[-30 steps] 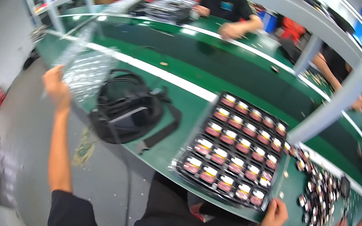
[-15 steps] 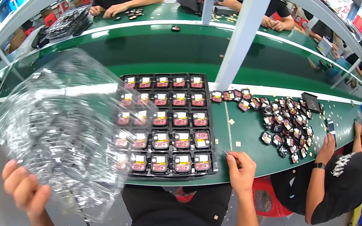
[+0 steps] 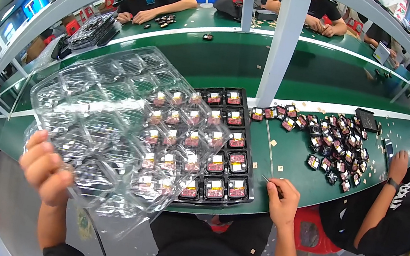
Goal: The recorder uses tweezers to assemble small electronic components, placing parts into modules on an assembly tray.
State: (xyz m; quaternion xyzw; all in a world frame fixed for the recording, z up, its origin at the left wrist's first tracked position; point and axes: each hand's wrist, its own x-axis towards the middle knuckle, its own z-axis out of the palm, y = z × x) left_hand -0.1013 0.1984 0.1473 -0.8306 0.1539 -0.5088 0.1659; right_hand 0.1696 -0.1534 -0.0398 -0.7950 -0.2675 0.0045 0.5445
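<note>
My left hand (image 3: 46,166) grips the lower left edge of a clear plastic tray (image 3: 86,94) with moulded compartments. It is raised and tilted, overlapping the left part of a black tray (image 3: 250,171) on the green bench. Through the clear plastic, rows of small black cases (image 3: 214,188) with white, yellow and pink labels show in the black tray. Right of that tray, my right hand (image 3: 285,202) is closed, thumb and index finger pinching a thin pointed tool (image 3: 265,179). Most of the tool is hidden in my fingers, so its exact kind is unclear.
A heap of similar black cases (image 3: 339,150) lies to the right, beside a small black tray (image 3: 367,120). A white post (image 3: 282,49) rises behind the trays. One co-worker (image 3: 391,213) sits at right near a red stool (image 3: 309,235); others work across the bench.
The clear tray has swung right and now overlaps more of the black tray. My left hand has moved up and right with it. My right hand keeps its pinch beside the black tray.
</note>
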